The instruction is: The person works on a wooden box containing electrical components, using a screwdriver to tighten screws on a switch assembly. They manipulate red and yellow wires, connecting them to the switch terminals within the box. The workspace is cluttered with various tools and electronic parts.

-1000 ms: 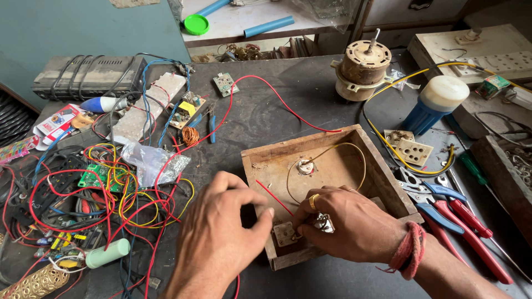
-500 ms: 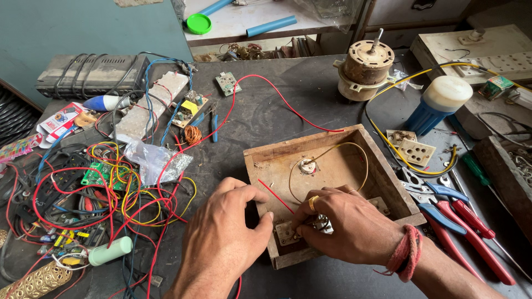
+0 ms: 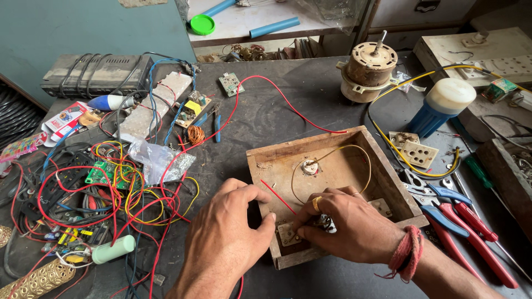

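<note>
An open wooden box [image 3: 277, 160] lies on the dark workbench, with a yellow wire [image 3: 363, 160] looping inside it to a small round fitting [image 3: 309, 166] and a red wire [image 3: 279, 196] crossing its floor. My left hand [image 3: 224, 241] rests against the box's near left corner, thumb on the rim. My right hand [image 3: 354, 227], with a ring and a red wrist thread, reaches into the box's near side and pinches a small metal switch part [image 3: 327, 222] beside a beige plate [image 3: 289, 233].
A tangle of coloured wires and circuit boards [image 3: 105, 188] fills the left. Red and blue pliers [image 3: 465, 232] lie to the right. A motor [image 3: 368, 69], a blue and white cylinder [image 3: 443, 108], a socket plate [image 3: 418, 152] and a screwdriver [image 3: 476, 171] stand behind.
Both hands stay at the box's near edge; my right fingers have shifted only slightly on the small part. Nothing else has moved.
</note>
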